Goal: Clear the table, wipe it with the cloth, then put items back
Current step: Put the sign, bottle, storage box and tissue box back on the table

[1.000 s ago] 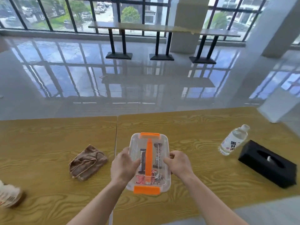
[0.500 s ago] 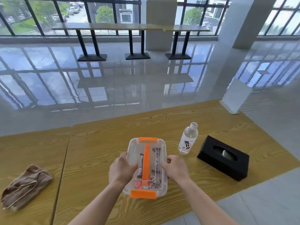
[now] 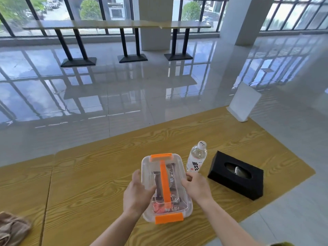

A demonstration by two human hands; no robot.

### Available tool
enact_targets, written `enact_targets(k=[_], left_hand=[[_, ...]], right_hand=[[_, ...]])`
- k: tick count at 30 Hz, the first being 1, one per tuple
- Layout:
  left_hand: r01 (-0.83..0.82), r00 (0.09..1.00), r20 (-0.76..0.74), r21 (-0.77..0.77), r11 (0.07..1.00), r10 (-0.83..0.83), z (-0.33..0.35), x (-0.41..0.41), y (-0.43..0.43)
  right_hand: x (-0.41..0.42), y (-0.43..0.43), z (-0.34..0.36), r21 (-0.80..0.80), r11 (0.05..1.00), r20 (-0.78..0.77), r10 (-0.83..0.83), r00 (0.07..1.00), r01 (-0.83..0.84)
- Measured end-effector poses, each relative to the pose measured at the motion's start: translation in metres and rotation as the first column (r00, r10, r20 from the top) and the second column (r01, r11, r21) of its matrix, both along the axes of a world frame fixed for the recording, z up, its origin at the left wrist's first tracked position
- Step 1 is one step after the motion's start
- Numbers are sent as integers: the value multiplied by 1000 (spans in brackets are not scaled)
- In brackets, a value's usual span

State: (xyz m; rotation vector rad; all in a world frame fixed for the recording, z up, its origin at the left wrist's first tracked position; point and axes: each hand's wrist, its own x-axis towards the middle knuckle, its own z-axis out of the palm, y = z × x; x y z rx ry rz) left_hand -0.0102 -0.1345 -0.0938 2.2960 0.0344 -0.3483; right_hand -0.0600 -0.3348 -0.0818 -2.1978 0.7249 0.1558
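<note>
A clear plastic box [image 3: 179, 167] with an orange handle and orange clips is gripped from both sides, over the wooden table [image 3: 92, 174]. My left hand [image 3: 137, 192] holds its left wall and my right hand [image 3: 197, 188] holds its right wall. Small packets show through the lid. A water bottle [image 3: 196, 158] stands just right of the box, close to my right fingers. A black tissue box [image 3: 236, 174] lies further right. The brown cloth [image 3: 12, 228] lies crumpled at the lower left edge of the view.
The table's right end lies just beyond the tissue box, and its near edge runs under my right forearm. A seam [image 3: 47, 192] divides two tabletops on the left. A white stand [image 3: 244, 102] sits on the floor beyond the far right corner.
The box, held in both hands, has travelled right along the table to beside the bottle. The view turned right with it, so the cloth slid to the left edge.
</note>
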Motion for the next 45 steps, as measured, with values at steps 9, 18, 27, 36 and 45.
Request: enact_targets(k=[9,18,27,36,45], left_hand=[[-15,983,-184,-125,992,-8,-6,36,1],[78,986,-140,-99,992,-91,-3,50,-12],[26,985,-164,-147,989,-50,-3,46,-27],[-2,988,-150,-149,989,-20,-2,52,-32],[-30,988,-156,-150,988,7,-3,58,-32]], right_hand=[[-19,-9,4,-53,996,50,-72,996,75],[-31,-18,-2,-131,991,47,-35,998,41],[-25,-38,-3,-127,992,84,4,996,7],[-18,-42,-5,-117,993,96,23,995,-11],[-8,-43,-10,-129,991,124,35,992,-19]])
